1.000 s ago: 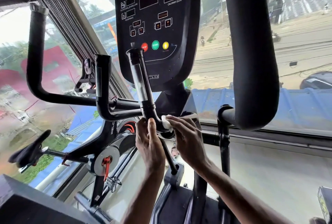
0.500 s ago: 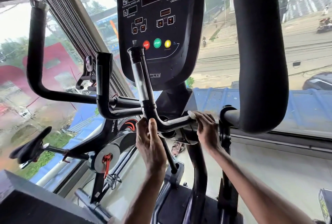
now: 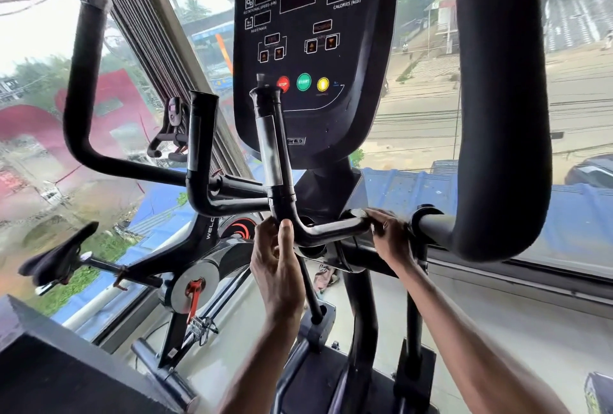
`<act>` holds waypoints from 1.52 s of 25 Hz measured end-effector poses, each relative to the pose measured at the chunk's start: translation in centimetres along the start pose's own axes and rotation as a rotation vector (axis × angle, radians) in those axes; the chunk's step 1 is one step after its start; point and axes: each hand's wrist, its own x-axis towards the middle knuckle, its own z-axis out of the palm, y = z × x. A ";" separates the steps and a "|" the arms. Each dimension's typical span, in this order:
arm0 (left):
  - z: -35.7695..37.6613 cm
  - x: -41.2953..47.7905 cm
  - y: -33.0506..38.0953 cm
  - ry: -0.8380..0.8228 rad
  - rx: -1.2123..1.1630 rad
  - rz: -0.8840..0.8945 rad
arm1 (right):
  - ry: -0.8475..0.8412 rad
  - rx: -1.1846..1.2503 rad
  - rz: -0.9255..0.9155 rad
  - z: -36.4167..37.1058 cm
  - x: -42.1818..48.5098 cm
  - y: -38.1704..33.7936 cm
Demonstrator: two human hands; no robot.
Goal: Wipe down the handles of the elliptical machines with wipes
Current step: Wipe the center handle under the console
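Handlebar [image 3: 331, 231] of an elliptical machine runs crosswise just below the console [image 3: 315, 48], a black tube that bends up into an upright grip [image 3: 272, 148] with a silver band. The left hand [image 3: 278, 257] curls round that bend, directly under the console, thumb pointing up. The right hand [image 3: 388, 234] wraps the tube's outer end, below and right of the console, and holds a white wipe [image 3: 360, 213] against it. Its fingers hide most of the wipe, so only a small edge shows on top.

A thick padded arm [image 3: 501, 115] rises right of the console, close to the viewer, and blocks a strip of the window [image 3: 424, 98]. A thinner matching arm [image 3: 83, 98] stands far left of the console, making two. A second upright grip [image 3: 200, 135] sits left of the console. The console carries three round buttons [image 3: 303, 82]: red, green, yellow. One exercise bike [image 3: 199, 281] stands below and left of the console.

A second ago the right hand and wipe were beside the left hand at the bend. The left hand has not moved.
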 end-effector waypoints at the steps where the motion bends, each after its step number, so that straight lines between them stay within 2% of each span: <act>1: 0.1 0.0 0.0 0.001 -0.003 0.009 | 0.041 0.077 0.066 0.4 -0.4 -0.8; 4: 0.1 0.1 -0.8 -0.004 -0.006 0.037 | 0.165 0.016 -0.095 0.4 -2.8 -2.8; 7: 0.0 0.0 -0.6 -0.029 -0.009 0.011 | 0.137 0.129 -0.191 0.3 -4.9 -6.8; 9: -0.1 -0.2 0.1 -0.053 -0.008 -0.011 | 0.103 0.158 -0.197 0.1 -5.1 -8.6; 13: -1.5 0.8 0.3 -0.158 -0.027 -0.023 | 0.148 0.227 -0.200 -0.4 -5.7 -12.5; 17: -2.3 1.6 0.2 -0.222 -0.182 -0.213 | 0.212 0.312 -0.130 0.3 -4.9 -16.3; 22: -2.7 2.0 -0.7 -0.239 -0.274 -0.269 | 0.260 0.145 -0.183 0.4 -7.1 -15.7; 27: -3.9 1.8 -2.8 -0.313 -0.388 -0.342 | 0.270 0.150 -0.157 0.6 -8.4 -17.0; 29: -4.9 1.7 -4.3 -0.367 -0.374 -0.367 | 0.260 0.130 -0.067 0.7 -10.7 -16.9; 31: -5.6 1.2 -5.7 -0.485 -0.360 -0.437 | 0.244 0.163 0.134 1.0 -12.5 -16.2; 35: -6.5 1.2 -7.9 -0.700 -0.443 -0.617 | 0.159 0.406 0.436 2.6 -12.7 -16.0; 38: -6.8 1.4 -8.9 -0.737 -0.505 -0.614 | 0.146 0.588 0.570 3.4 -12.2 -15.6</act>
